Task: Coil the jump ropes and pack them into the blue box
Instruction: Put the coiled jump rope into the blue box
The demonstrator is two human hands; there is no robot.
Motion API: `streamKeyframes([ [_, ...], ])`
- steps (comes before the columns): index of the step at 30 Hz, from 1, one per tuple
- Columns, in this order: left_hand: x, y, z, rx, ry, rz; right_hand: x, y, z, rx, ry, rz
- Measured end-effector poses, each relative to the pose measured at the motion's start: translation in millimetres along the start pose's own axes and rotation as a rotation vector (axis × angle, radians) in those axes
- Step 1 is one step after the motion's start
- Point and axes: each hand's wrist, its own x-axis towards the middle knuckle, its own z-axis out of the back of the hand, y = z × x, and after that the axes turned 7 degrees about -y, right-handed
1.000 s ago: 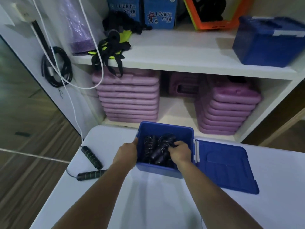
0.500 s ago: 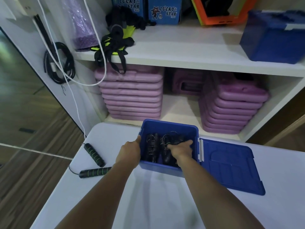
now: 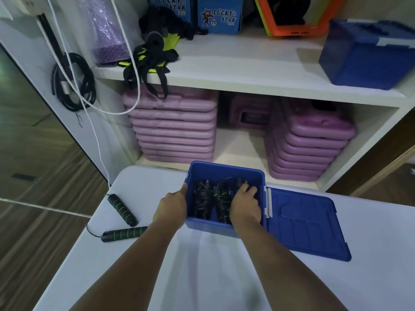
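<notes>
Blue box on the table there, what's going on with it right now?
A person is packing jump ropes into the open blue box on the white table. The left hand holds the box's left wall, while the right hand is inside, resting on the coiled ropes. The lid lies folded open to the right. One more jump rope with green-striped handles lies on the table left of the box, not yet coiled.
</notes>
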Motion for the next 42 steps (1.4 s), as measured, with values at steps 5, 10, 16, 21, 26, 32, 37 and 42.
streamKeyframes([
  [5,2,2,-2,0.021,0.007,-0.008,7,3,-5,-0.044,0.183,-0.019],
  [10,3,4,-4,-0.030,-0.001,-0.001,7,1,0,0.059,0.329,-0.040],
  [16,6,1,6,0.060,-0.045,-0.070,9,-9,6,0.184,0.168,-0.025],
  [21,23,-38,2,0.050,-0.154,-0.233,10,-11,8,0.112,0.191,0.011],
  [26,38,-75,-26,-0.168,0.265,-0.142,7,-14,6,0.001,0.180,0.095],
  [32,47,-97,-40,-0.219,0.394,0.011,12,-20,15,-0.122,0.132,0.196],
  [37,39,-105,-49,-0.193,0.229,0.183,11,-26,20,-0.115,0.117,0.252],
  [42,35,-104,-43,-0.223,0.101,0.245,4,-29,20,-0.112,0.030,0.325],
])
